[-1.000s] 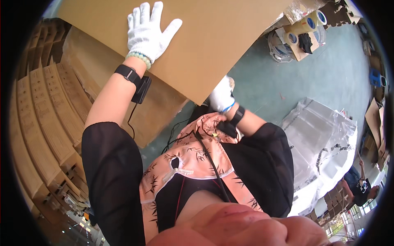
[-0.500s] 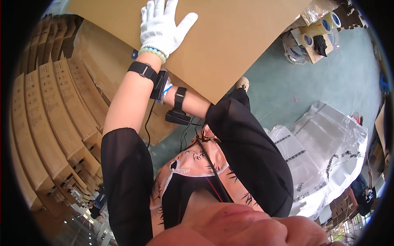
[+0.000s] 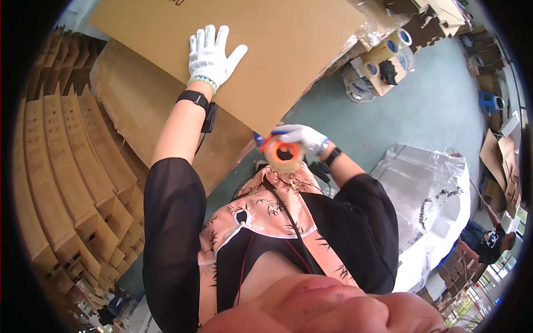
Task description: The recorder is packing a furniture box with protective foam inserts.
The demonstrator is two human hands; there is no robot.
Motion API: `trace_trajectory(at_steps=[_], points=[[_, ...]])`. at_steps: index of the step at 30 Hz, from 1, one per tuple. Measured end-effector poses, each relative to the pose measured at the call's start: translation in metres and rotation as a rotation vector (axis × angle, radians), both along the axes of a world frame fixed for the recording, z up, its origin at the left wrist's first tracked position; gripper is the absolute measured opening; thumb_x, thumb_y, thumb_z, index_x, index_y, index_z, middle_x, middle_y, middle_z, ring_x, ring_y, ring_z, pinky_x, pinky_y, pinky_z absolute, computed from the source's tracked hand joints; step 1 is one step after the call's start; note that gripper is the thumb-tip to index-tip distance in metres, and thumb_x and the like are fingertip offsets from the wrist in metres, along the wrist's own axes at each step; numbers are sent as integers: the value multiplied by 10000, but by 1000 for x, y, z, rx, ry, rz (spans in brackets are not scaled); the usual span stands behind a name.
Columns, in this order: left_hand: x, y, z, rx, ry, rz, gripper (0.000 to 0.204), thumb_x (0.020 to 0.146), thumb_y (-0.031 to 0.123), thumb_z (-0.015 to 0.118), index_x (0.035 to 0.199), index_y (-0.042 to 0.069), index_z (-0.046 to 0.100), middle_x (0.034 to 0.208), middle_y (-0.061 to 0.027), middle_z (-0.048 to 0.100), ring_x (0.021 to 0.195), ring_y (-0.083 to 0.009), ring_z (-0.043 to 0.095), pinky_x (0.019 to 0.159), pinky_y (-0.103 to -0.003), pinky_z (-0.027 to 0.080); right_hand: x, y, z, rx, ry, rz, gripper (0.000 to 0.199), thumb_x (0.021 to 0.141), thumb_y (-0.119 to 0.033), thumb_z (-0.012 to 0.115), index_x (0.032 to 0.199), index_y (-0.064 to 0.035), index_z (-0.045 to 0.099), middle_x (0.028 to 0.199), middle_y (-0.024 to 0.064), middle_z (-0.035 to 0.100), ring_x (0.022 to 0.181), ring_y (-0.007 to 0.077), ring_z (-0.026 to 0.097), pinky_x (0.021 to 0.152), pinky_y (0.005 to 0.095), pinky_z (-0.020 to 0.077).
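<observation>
White-gloved, my left hand (image 3: 210,57) lies flat with spread fingers on the top of a large brown cardboard box (image 3: 272,72). A green bead bracelet circles that wrist, with a black strap below it. My right hand (image 3: 305,137), also in a white glove, grips an orange and blue tape dispenser (image 3: 285,151) that carries a roll of clear tape. The dispenser is by the near corner of the box, in front of my body; I cannot tell whether it touches the cardboard. Motion blurs its edges a little.
Folded cardboard sheets (image 3: 72,177) stand in rows at the left. Tape rolls (image 3: 388,47) sit on a small stand at the far right. Plastic-wrapped white packs (image 3: 422,205) lie on the right. A co-worker (image 3: 488,241) is at the right edge, near a blue stool (image 3: 491,102).
My right hand has come out from below the box's left side to its near corner, now showing the tape dispenser. My left hand stays flat on the box.
</observation>
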State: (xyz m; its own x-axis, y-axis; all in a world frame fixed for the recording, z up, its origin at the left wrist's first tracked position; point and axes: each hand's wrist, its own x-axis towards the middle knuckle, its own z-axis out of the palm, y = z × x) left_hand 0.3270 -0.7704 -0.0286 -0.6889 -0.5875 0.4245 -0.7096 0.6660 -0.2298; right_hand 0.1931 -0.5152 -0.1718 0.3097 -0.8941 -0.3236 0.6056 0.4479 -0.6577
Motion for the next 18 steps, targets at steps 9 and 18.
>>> trace_trajectory(at_steps=[9,18], points=[[-1,0,-7,97,-72,72,742,895,597,416,1423,79,357,1472,-224,313,1359,-407,267,1146,-483,143,-55,148,-51,197,157,-177,417,758,-26,638,1167,-42,560,878,17,632,648,104,591,596,224,484],[26,-14,-2,153,-126,76,717,901,495,500,1431,42,332,1487,-244,271,1386,-410,220,1158,-476,125,-205,62,-23,105,174,-543,264,826,-89,599,1081,-24,581,870,73,634,705,173,638,611,302,532]])
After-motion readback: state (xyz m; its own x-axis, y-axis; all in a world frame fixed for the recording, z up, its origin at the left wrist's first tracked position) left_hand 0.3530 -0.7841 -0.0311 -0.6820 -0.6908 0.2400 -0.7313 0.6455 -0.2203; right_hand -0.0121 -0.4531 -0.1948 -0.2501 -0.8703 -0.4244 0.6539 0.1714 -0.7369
